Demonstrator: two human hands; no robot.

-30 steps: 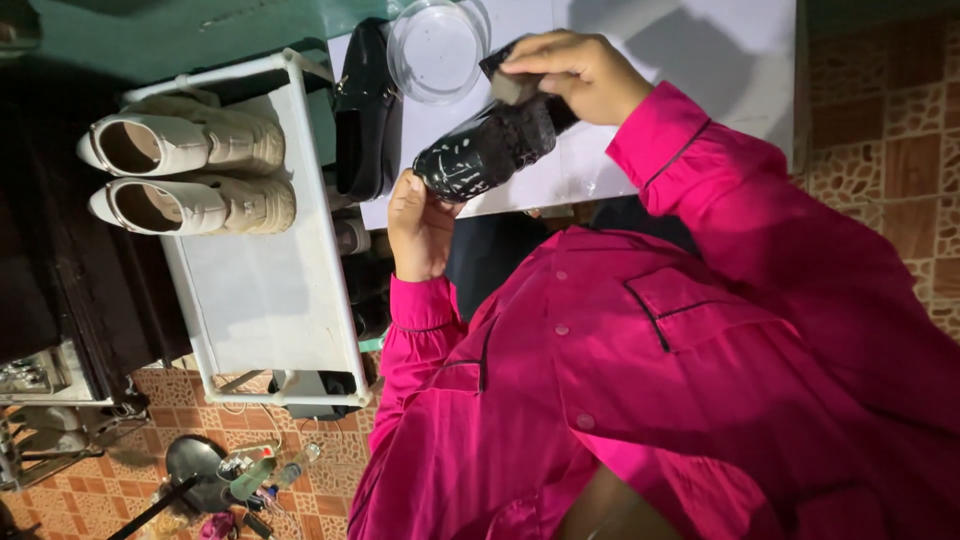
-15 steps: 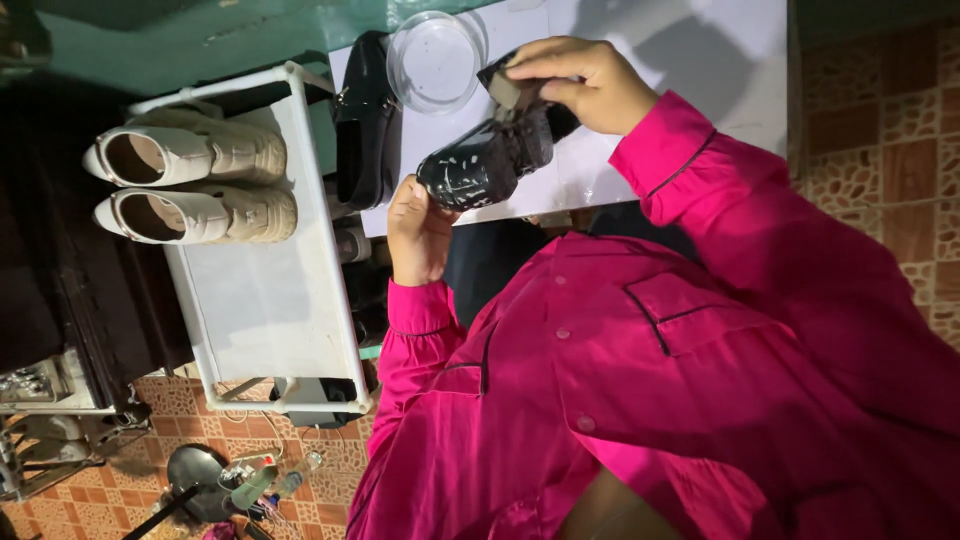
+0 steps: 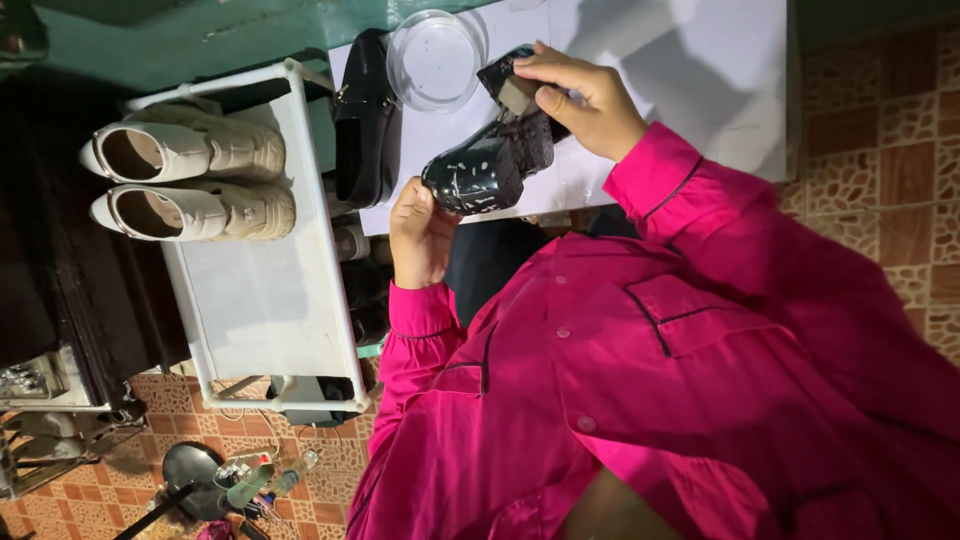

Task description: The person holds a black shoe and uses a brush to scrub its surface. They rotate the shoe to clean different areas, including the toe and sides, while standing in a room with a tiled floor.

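Left hand [image 3: 420,235] cupping black shoe [image 3: 485,170], right hand [image 3: 580,95] above

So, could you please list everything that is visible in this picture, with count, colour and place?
black shoe: 1, glossy black with pale specks, held between both hands above the white sheet
small pale block: 1, beige, under the right hand's fingers, against the shoe
white sheet: 1, white, top centre
clear dish: 1, transparent, round, on the sheet
second black shoe: 1, black, at the sheet's left edge
cream shoes: 2, cream, side by side on the rack
white rack: 1, white, left of the person
tiled floor: reddish brown, patterned
pink shirt: 1, bright pink, dark piping
left hand: supports the shoe's toe
right hand: presses the block
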